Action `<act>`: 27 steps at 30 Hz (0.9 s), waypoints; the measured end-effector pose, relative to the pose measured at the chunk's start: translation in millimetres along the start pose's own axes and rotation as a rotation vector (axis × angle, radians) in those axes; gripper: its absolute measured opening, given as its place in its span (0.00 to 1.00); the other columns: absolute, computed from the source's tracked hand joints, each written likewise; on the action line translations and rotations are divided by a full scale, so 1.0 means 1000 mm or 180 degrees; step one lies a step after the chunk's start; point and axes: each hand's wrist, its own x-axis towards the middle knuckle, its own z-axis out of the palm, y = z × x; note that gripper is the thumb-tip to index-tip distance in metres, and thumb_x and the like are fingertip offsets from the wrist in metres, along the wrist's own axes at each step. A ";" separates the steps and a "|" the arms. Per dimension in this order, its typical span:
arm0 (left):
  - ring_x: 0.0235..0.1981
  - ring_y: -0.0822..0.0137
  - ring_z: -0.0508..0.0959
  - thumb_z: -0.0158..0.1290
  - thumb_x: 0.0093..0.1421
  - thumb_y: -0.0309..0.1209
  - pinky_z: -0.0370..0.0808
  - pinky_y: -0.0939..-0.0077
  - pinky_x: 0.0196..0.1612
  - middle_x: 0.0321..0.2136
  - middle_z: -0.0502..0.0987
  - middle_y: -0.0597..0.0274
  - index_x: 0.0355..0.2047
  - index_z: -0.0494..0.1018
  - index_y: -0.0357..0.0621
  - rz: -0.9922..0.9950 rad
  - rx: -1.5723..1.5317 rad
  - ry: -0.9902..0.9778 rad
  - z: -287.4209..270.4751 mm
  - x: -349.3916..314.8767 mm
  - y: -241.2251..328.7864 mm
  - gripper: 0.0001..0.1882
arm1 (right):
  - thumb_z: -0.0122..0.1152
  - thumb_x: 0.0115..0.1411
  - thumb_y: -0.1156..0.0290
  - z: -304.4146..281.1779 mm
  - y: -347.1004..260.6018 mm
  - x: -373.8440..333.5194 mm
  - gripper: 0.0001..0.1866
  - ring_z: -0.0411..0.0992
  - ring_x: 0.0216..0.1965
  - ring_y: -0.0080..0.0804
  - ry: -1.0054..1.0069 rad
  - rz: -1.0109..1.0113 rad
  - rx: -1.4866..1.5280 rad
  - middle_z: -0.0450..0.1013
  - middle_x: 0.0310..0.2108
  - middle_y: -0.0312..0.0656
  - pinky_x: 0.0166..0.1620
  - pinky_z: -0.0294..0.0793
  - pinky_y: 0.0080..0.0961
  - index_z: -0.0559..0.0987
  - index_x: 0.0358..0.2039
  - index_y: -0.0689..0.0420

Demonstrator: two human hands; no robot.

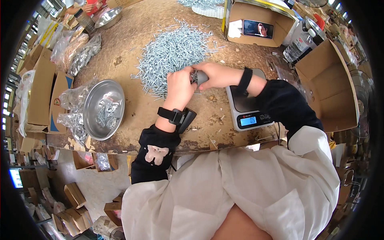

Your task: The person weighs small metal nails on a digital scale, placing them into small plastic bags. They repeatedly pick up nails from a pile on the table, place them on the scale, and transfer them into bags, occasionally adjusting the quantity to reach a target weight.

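A wide heap of silver screws [172,52] lies on the worn wooden table. At its near right edge my right hand [215,75] is wrapped round a small grey cup [202,78], tilted with its mouth toward the left. Some screws show in that mouth. My left hand [180,83] is closed against the cup's opening; its fingertips are hidden, so what they grip is unclear. Below my right forearm sits a digital scale [256,122] with a lit blue display. To the left stands a steel bowl [88,110] holding a clear bag of screws [108,111].
A phone [258,29] leans inside a cardboard box [246,11] at the back right, near a water bottle [297,47]. An open carton [330,86] flanks the right side. Cartons [40,98] and plastic bags [85,52] crowd the left. Another person's hand [88,7] appears far left.
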 end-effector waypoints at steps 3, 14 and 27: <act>0.31 0.59 0.81 0.62 0.47 0.24 0.69 0.64 0.44 0.27 0.82 0.60 0.35 0.78 0.44 0.0194 -0.0775 0.0278 0.002 0.002 -0.003 0.12 | 0.75 0.46 0.68 -0.010 -0.004 -0.007 0.46 0.71 0.55 0.45 0.0033 0.0428 0.0422 0.71 0.54 0.57 0.58 0.68 0.33 0.63 0.63 0.67; 0.26 0.77 0.71 0.61 0.60 0.32 0.67 0.83 0.28 0.26 0.78 0.70 0.48 0.73 0.41 0.0571 -0.1300 0.1072 -0.019 -0.001 0.032 0.18 | 0.74 0.45 0.70 -0.032 -0.014 -0.053 0.46 0.69 0.53 0.38 0.0635 0.0301 0.1320 0.69 0.52 0.50 0.58 0.67 0.30 0.63 0.64 0.60; 0.24 0.63 0.76 0.58 0.61 0.28 0.72 0.72 0.28 0.28 0.77 0.56 0.38 0.76 0.40 0.1230 -0.1544 0.0365 0.026 -0.016 0.110 0.07 | 0.74 0.43 0.70 -0.026 -0.029 -0.148 0.44 0.65 0.59 0.50 0.1042 0.0670 0.0526 0.68 0.55 0.54 0.62 0.64 0.38 0.67 0.61 0.63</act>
